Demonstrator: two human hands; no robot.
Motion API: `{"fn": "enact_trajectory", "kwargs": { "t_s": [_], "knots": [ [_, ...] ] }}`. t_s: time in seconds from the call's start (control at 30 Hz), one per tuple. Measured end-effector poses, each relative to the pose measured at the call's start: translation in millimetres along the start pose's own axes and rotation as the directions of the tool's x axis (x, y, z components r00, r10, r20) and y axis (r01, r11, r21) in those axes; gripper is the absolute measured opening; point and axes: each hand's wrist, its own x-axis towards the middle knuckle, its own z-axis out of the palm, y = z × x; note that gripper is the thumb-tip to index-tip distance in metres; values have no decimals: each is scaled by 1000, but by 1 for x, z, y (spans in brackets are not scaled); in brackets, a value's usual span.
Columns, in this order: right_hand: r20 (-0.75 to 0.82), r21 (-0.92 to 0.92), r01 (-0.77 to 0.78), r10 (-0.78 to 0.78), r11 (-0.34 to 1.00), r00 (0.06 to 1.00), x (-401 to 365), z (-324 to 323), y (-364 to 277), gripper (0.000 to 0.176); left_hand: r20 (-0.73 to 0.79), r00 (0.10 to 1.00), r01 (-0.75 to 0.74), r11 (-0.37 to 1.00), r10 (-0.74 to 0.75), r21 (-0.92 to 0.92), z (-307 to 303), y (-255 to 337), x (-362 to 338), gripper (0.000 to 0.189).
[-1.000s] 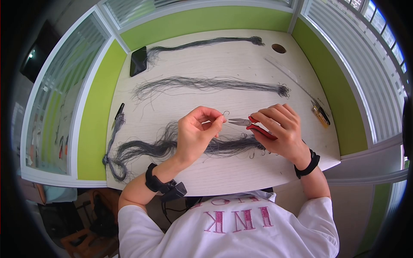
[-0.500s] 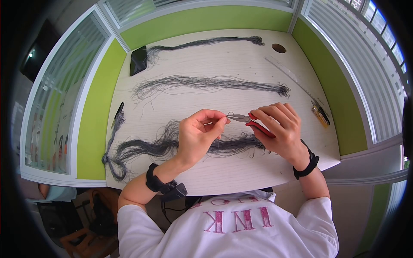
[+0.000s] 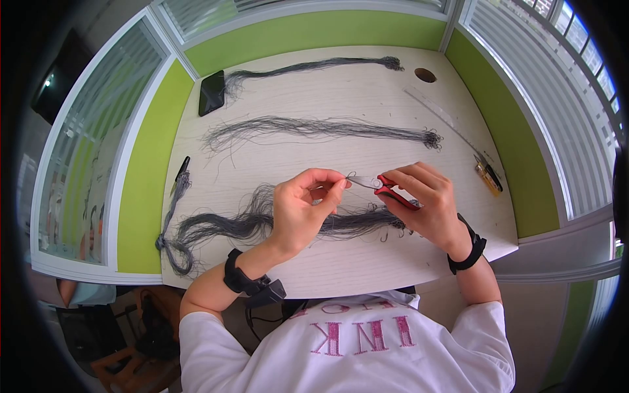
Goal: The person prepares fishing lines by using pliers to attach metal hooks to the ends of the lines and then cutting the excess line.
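My left hand (image 3: 306, 209) pinches a small thin wire or hook at its fingertips, too fine to make out fully. My right hand (image 3: 422, 203) is closed around red-handled pliers (image 3: 398, 196), whose metal jaws point left and reach the small piece at my left fingertips. Beneath both hands lies a thick bundle of dark grey strands (image 3: 229, 224), with hooks at its right end. A second bundle (image 3: 314, 126) stretches across the table's middle, its hooked end at the right.
On the white table (image 3: 314, 275) are a third bundle (image 3: 308, 65) at the back, a black phone (image 3: 211, 93), a black pen (image 3: 183, 167), a clear ruler (image 3: 432, 108) and a yellow cutter (image 3: 489, 179). Green partitions (image 3: 314, 34) surround it.
The pliers have turned slightly in my right hand, and its fingers have shifted a little. My left hand has stayed almost still.
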Motion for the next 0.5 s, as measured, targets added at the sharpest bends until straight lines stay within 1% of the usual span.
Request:
{"fn": "enact_trajectory", "kwargs": {
  "t_s": [0.07, 0.13, 0.3, 0.5],
  "knots": [
    [-2, 6, -5, 5, 1000, 1000, 0, 0, -1, 34, 3, 1000, -29, 999, 29, 22, 0, 0, 0, 11],
    [-3, 12, -8, 8, 1000, 1000, 0, 0, -2, 34, 2, 1000, -20, 999, 20, 27, 1, 2, -1, 10],
    [-27, -63, 35, -37, 997, 999, 0, 2, -3, 35, -4, 1000, -6, 999, 6, 53, 1, 5, -2, 9],
    [-29, -35, 22, -23, 999, 999, 0, 3, -3, 35, 2, 1000, -15, 999, 15, 40, 1, 4, -1, 8]
  ]
}}
